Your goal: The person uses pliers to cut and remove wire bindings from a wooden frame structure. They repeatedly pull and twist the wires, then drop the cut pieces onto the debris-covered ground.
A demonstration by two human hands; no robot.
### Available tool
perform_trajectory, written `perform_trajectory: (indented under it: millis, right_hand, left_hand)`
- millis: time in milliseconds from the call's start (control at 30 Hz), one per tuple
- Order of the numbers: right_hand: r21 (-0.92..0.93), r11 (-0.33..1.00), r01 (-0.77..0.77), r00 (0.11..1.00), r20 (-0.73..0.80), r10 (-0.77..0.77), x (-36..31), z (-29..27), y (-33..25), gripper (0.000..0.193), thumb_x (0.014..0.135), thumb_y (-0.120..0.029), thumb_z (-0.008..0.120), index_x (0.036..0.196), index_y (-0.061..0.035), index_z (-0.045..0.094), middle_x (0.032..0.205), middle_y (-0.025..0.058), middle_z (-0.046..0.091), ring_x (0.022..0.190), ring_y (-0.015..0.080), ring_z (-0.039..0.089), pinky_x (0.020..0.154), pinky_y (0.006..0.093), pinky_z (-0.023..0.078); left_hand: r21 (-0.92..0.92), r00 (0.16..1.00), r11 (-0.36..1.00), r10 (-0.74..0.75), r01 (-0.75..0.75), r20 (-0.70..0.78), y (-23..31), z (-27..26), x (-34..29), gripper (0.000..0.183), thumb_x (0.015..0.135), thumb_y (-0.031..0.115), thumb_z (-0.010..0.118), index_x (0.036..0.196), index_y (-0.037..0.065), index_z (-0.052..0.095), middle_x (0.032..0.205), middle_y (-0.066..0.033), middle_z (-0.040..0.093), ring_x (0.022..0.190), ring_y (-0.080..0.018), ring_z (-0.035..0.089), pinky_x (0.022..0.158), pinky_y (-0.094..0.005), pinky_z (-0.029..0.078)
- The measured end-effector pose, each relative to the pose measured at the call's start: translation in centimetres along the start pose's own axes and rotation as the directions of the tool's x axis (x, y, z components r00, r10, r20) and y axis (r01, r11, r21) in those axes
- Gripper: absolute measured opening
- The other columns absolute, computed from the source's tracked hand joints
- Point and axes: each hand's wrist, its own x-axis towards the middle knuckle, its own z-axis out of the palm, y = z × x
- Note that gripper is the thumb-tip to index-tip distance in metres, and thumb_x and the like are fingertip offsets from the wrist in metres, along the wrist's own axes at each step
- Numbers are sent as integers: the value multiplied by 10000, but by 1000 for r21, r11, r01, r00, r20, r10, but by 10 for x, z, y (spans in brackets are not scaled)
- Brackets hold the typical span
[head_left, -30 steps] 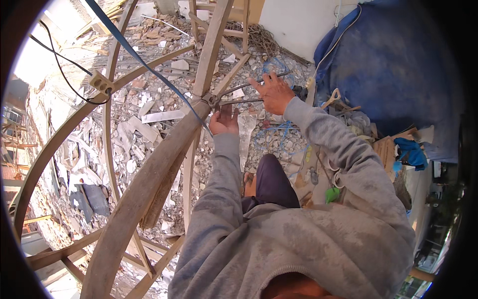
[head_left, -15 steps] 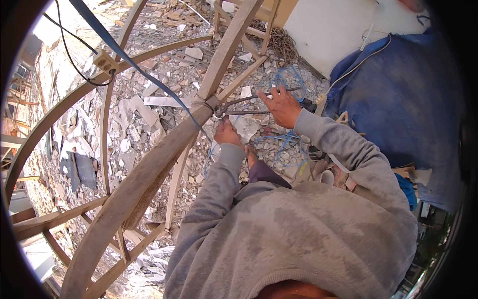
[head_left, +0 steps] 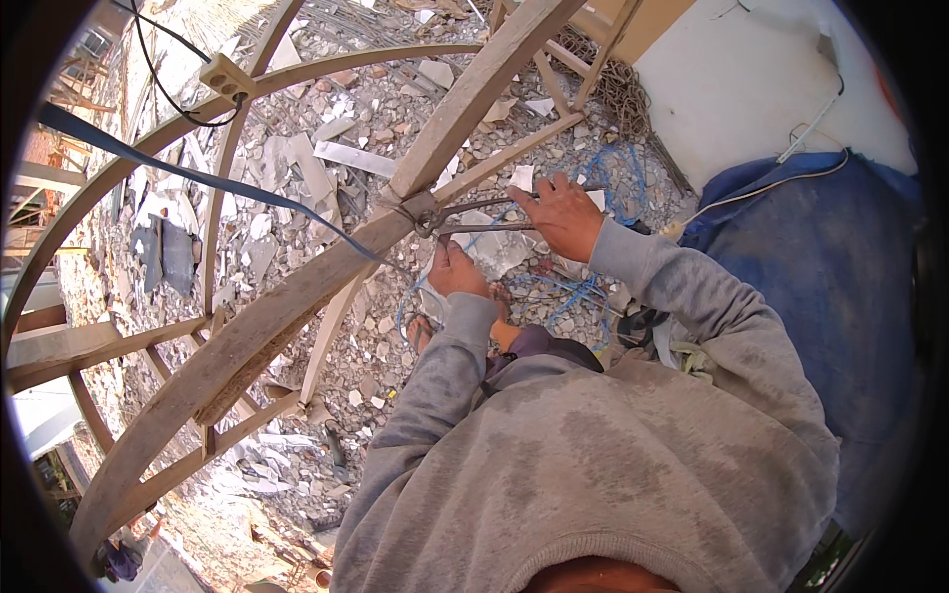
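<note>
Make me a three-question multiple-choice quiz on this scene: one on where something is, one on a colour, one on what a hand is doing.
1. Where do the pincers bite?
A. at the wooden frame joint
B. on the rubble
C. on the tarp

2. What colour is the strap across the frame?
A. red
B. blue
C. yellow

3. What is the right hand doing?
A. hanging free
B. resting on the wall
C. gripping the pincer handles

Answers: 1 A, the tool head sits where the beams cross. 2 B, it shows blue against the rubble. 3 C, its fingers wrap both handles.

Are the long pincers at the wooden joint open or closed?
Nearly closed: the pincers grip the wire at the joint, handles close together in the right hand.
</note>
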Motion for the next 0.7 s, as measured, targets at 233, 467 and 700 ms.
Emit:
perform_trajectory:
  millis: [233, 467, 700]
  right_hand:
    - [228, 971, 75, 979, 166, -115, 2, 53, 33, 220, 836, -167, 661, 1026, -59, 637, 907, 135, 672, 893, 345, 678, 756, 489, 526]
    - [598, 771, 218, 964, -9, -266, 73, 194, 61, 108, 873, -213, 694, 922, -117, 704, 806, 142, 685, 758, 380, 664, 677, 482, 516]
    - [630, 773, 74, 984, 78, -158, 62, 175, 67, 287, 843, -246, 772, 1077, -100, 696, 766, 154, 690, 753, 383, 677, 677, 454, 526]
  left_hand:
    - [-180, 967, 957, -243, 226, -77, 44, 17, -33, 335, 1023, 92, 522, 1317, -22, 634, 670, 78, 463, 544, -30, 364, 478, -234, 286]
    - [14, 972, 1000, 24, -21, -234, -4, 43, -9, 429, 973, 107, 594, 1356, -86, 574, 682, 69, 527, 573, -24, 395, 487, -248, 297]
    - [-79, 961, 997, -12, -11, -275, 9, 63, -14, 519, 919, 186, 686, 1323, -122, 579, 761, 2, 610, 584, -36, 453, 499, -238, 356]
